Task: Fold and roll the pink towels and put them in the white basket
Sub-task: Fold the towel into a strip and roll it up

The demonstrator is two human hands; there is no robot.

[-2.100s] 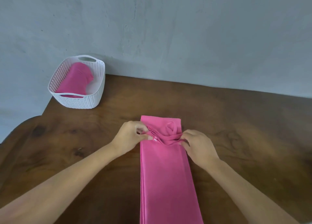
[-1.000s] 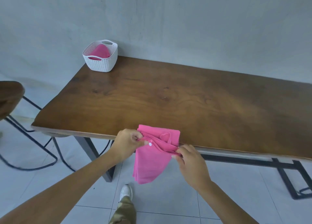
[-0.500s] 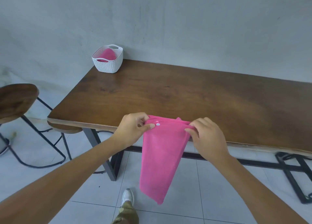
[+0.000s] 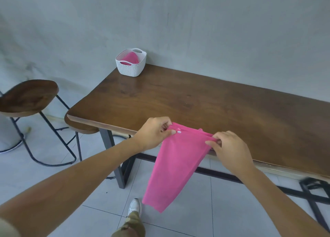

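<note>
No text, label, brand, number or sign can be read anywhere (two small white dots on the pink towel [image 4: 175, 167] carry no lettering).

The long pink cloth towel [image 4: 176, 165] at 6 o'clock is matt and soft. The small white plastic basket [image 4: 131, 68] at 11 o'clock has a knit-patterned, perforated wall. The dark brown wooden worktop [image 4: 196, 101] is smooth, faintly sheened, grain showing. At 9 o'clock the round wooden-seated stool [image 4: 28, 95] stands on thin black metal legs. The grey wall [image 4: 196, 22] looks matt and mottled; the pale floor tiles [image 4: 44, 179] are smooth.
</note>
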